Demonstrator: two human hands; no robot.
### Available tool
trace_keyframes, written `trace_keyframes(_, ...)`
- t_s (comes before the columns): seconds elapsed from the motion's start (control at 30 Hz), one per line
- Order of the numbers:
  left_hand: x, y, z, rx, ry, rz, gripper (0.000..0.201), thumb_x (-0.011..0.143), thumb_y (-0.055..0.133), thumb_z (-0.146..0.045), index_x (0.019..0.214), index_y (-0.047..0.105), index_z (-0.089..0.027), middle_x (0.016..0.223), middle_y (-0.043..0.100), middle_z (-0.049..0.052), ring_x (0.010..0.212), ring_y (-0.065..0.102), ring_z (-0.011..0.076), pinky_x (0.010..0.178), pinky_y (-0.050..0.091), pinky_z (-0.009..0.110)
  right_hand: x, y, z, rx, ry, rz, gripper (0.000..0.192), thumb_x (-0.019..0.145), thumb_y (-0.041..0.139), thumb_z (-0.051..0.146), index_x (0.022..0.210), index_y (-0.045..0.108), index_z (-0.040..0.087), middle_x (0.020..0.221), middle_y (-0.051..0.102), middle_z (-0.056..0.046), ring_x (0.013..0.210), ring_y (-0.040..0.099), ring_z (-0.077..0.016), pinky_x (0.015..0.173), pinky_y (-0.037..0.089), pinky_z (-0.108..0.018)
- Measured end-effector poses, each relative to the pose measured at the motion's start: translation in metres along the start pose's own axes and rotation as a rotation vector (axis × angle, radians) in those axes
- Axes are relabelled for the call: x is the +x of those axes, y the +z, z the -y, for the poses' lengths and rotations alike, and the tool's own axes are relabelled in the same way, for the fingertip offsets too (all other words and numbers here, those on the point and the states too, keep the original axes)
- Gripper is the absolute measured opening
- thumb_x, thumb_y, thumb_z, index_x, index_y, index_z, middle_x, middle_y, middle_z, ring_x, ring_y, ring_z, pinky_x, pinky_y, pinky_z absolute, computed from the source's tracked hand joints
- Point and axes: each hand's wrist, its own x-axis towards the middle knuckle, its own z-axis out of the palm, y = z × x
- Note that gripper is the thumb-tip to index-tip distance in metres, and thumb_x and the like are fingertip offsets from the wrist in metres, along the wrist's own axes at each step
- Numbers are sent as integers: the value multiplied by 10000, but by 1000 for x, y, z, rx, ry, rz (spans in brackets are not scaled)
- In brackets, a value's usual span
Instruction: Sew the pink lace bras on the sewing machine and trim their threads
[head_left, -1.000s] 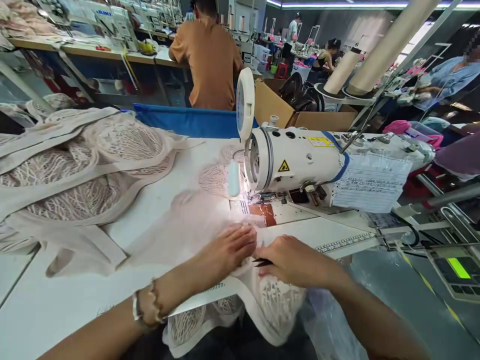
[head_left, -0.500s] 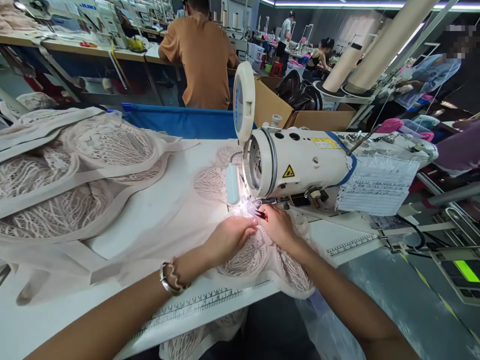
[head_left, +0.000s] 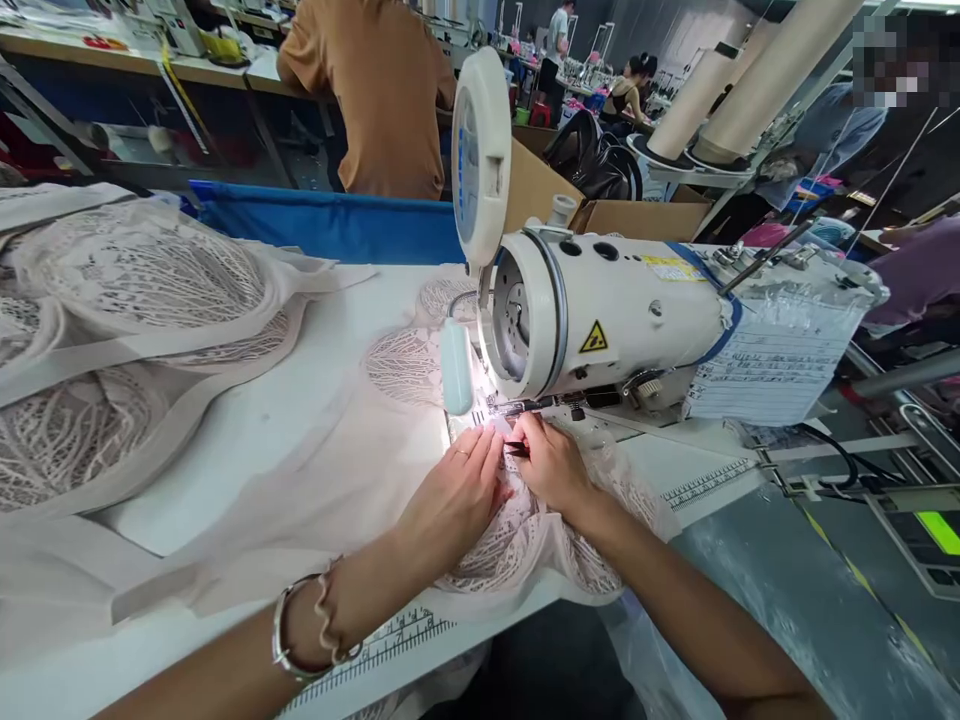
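A pale pink lace bra piece (head_left: 491, 562) lies under the sewing machine (head_left: 626, 305), in the lamplight by the needle area. My left hand (head_left: 454, 500) rests on the lace with its fingers stretched forward, their tips close to the needle area. Just right of it, my right hand (head_left: 556, 468) is closed around small thread snips (head_left: 517, 449). The snips' dark tips point left, towards my left fingertips. Part of the right fingers' grip is hidden behind the hand. A pale blue lamp (head_left: 456, 368) hangs left of the machine head.
More lace bras (head_left: 150, 265) are heaped on the left of the white table (head_left: 315, 385). Behind stand a blue cloth bin (head_left: 322, 225) and a cardboard box (head_left: 645, 215). Thread cones (head_left: 694, 105) rise at the back right. A person in a brown shirt (head_left: 379, 100) sits ahead.
My left hand has gone from pinching the lace to lying flatter with fingers extended. The right hand still holds the snips near the needle area. The view has shifted slightly.
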Motion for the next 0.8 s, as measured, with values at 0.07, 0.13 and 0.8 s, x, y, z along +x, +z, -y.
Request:
trace_keyframes(0.07,1,1,1,-4,14,-7,520,1060,296,-300,1239,609,73,1241,691,261,1180,643,348,1038,487,459,-2,3,0,-46,-30,-26,97,952,513,169,884,577,192,738,685,-21,635,625,-180,586,415,-273)
trace_keyframes(0.13,3,0,3,-22,25,7,485,1044,354,-306,1188,634,63,1221,691,272,1173,637,358,1027,488,465,-3,4,1,-99,-80,-61,139,972,471,142,910,591,177,700,678,-17,583,613,-171,565,408,-274)
trace_keyframes(0.8,3,-8,15,-102,-98,133,522,1031,417,-443,1353,557,-56,1379,612,218,1256,545,366,1041,342,555,-3,2,3,-147,-154,21,358,958,464,90,1217,710,110,835,723,-82,724,701,-196,644,551,-271)
